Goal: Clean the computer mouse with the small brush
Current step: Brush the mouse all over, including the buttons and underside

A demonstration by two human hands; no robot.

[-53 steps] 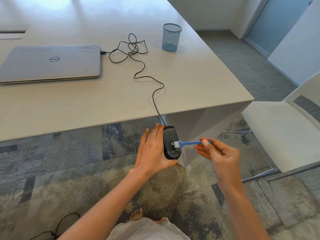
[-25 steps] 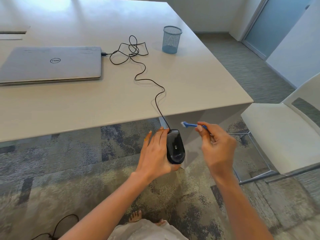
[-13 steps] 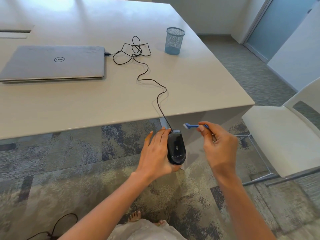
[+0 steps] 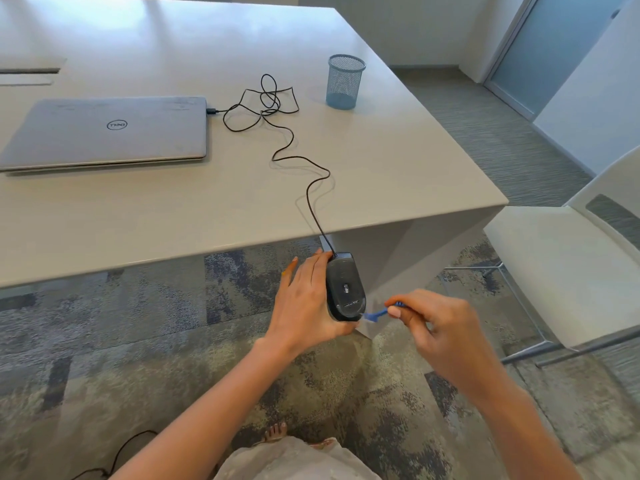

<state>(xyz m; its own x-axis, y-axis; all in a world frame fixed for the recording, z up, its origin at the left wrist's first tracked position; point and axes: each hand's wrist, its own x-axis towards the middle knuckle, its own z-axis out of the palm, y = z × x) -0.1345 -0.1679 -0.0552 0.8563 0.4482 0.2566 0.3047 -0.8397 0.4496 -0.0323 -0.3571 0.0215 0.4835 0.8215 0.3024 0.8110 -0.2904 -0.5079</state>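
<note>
A pale, smooth tabletop (image 4: 381, 174) is filling the upper left of the scene. A closed silver laptop (image 4: 110, 133) is lying flat on it towards the left, its lid logo facing up. A blue mesh pen cup (image 4: 344, 83) is standing upright well to the right of the laptop, near the far edge. A white chair (image 4: 561, 265) is sitting just beyond the tabletop's right corner. Mottled grey and green carpet (image 4: 138, 341) is covering the floor, and a thin black floor cable (image 4: 128, 448) is trailing across it at lower left. A frosted glass door (image 4: 554, 46) is showing at upper right.
</note>
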